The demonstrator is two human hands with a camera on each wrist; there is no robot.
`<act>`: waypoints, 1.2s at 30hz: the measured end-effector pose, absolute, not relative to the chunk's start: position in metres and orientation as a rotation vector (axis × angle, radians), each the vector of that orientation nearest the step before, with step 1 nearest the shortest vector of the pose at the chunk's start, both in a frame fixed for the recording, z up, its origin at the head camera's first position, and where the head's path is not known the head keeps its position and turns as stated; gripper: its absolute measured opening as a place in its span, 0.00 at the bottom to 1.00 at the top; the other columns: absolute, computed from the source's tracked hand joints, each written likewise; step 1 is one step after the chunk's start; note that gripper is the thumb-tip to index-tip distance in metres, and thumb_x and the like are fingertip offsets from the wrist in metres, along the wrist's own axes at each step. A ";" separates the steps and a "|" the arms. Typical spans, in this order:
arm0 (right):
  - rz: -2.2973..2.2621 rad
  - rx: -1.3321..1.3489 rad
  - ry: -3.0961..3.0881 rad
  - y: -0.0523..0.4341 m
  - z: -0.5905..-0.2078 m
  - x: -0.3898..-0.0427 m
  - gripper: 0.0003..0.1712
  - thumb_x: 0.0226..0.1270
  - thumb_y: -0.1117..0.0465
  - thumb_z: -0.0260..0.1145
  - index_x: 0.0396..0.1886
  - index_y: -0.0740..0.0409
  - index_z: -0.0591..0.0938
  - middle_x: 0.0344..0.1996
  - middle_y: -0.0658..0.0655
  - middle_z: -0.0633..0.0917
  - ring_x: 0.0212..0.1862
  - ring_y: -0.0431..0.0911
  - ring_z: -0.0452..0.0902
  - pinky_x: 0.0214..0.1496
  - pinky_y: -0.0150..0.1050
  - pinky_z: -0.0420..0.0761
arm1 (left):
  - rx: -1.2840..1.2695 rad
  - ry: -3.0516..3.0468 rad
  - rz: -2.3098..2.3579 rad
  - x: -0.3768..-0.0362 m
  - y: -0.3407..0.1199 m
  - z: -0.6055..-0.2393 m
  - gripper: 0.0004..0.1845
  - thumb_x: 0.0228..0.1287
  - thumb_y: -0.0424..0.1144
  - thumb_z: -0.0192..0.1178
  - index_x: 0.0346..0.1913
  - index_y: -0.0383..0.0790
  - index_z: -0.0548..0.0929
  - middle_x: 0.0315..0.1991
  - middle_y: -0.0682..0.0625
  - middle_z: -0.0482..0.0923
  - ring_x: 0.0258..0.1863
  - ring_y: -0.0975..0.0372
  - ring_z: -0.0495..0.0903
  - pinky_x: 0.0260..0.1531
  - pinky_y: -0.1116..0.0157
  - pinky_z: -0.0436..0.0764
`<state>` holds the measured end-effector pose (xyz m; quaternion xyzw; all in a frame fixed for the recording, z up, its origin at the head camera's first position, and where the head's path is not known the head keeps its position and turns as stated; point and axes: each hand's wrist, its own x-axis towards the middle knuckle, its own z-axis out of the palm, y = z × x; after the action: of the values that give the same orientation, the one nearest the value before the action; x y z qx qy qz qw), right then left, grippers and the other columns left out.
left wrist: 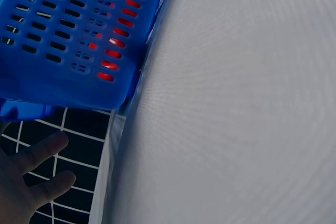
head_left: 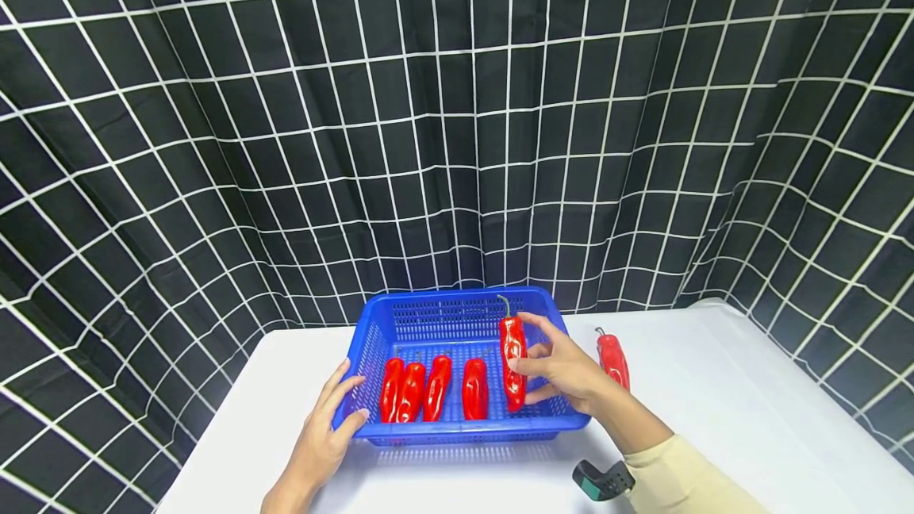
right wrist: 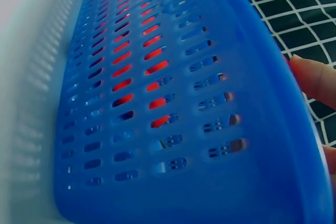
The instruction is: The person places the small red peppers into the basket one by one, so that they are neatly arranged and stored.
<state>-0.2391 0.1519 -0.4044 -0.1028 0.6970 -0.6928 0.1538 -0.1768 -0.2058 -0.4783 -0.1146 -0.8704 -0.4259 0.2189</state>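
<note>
Both wrist views are filled mostly by the perforated wall of the blue plastic basket (head_left: 457, 322), so the peppers show there only as red glimmers through the slots, and each hand only as fingertips at the frame edge; in the head view the right forearm hides the basket's near right corner, and a dark green-and-black wrist device (head_left: 603, 480) is partly cut off beneath the cream sleeve (head_left: 678, 478). The right hand (head_left: 567, 371) has its thumb and fingers curled in a loose pinch round a glossy red long pepper (head_left: 512, 359), held upright with its thin green stem pointing up, over the right part of the basket interior; whether its lower tip touches the basket floor cannot be made out. The left hand (head_left: 324, 435) lies with fingers spread and nearly straight, its grip wide open, the fingertips resting against the basket's near left corner and rim, holding nothing. Four more red peppers (head_left: 432, 389) lie side by side on the basket floor, left of the held one. A further red pepper (head_left: 612, 359) lies on the white bench (head_left: 750, 419) just right of the basket, partly hidden behind the right hand. A black curtain with a white grid (head_left: 457, 117) hangs behind
</note>
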 end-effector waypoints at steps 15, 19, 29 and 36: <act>-1.942 -0.244 2.041 0.135 -0.420 -0.249 0.46 0.56 0.71 0.70 0.72 0.50 0.60 0.33 0.65 0.75 0.34 0.58 0.79 0.31 0.58 0.82 | -0.323 -2.397 -1.170 -0.179 -0.207 -0.480 0.24 0.57 0.33 0.62 0.58 0.35 0.78 0.71 0.44 0.60 0.68 0.43 0.60 0.60 0.39 0.58; -1.914 -0.218 2.089 0.133 -0.422 -0.250 0.47 0.54 0.72 0.70 0.72 0.50 0.61 0.33 0.65 0.74 0.31 0.55 0.78 0.29 0.58 0.82 | -0.323 -2.402 -1.185 -0.179 -0.207 -0.480 0.24 0.57 0.34 0.62 0.59 0.35 0.78 0.72 0.43 0.59 0.68 0.42 0.59 0.60 0.38 0.58; -1.771 -0.198 2.275 0.127 -0.426 -0.250 0.47 0.51 0.73 0.73 0.70 0.54 0.63 0.30 0.65 0.74 0.27 0.53 0.76 0.24 0.55 0.82 | -0.322 -2.403 -1.202 -0.178 -0.206 -0.479 0.24 0.57 0.33 0.62 0.59 0.35 0.78 0.72 0.43 0.58 0.68 0.42 0.58 0.61 0.38 0.57; -1.726 -0.192 2.301 0.125 -0.428 -0.250 0.47 0.51 0.73 0.73 0.70 0.54 0.64 0.29 0.65 0.75 0.26 0.53 0.76 0.24 0.54 0.82 | -0.322 -2.397 -1.185 -0.178 -0.207 -0.480 0.24 0.56 0.33 0.62 0.58 0.36 0.78 0.72 0.45 0.59 0.68 0.43 0.59 0.60 0.40 0.59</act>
<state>-0.2498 0.1254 -0.4279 -0.0662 0.7914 -0.5938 0.1291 -0.1779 -0.2067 -0.4796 -0.1165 -0.8677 -0.4291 0.2221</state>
